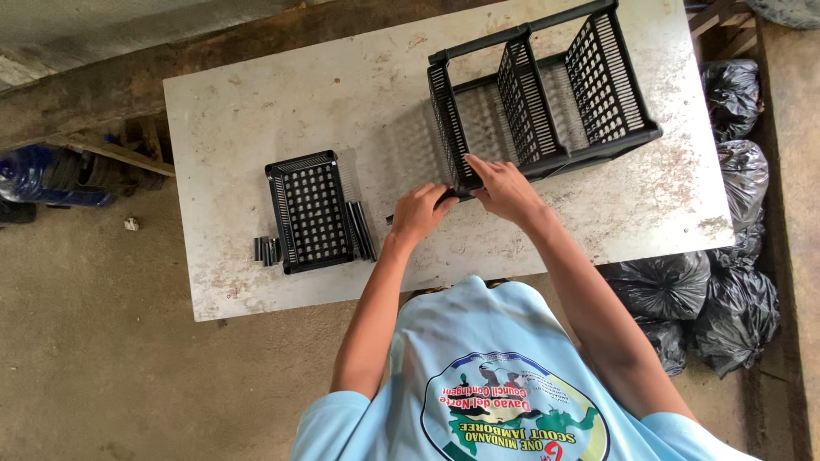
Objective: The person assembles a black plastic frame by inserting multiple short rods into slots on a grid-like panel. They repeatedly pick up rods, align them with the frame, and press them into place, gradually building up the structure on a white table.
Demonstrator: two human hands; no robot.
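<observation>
Head view: my left hand [418, 213] grips a black rod [444, 198]; right hand [504, 186] pinches the rack [547, 94] corner. Misaligned, I judge it jams.

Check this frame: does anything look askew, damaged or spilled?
Nothing is spilled. The black perforated plastic rack lies tipped on its side on the stained white table, both hands at its corner.

We see a rack [547, 94] of matt black plastic, its walls pierced in a grid. Left of the rack lies a shelf [312, 212] of the same perforated plastic, with smooth dark rods [363, 230] beside it. The table [256, 111] under the rack looks like rough, stained, whitish board. Right of the rack, glossy black plastic bags [735, 290].
</observation>
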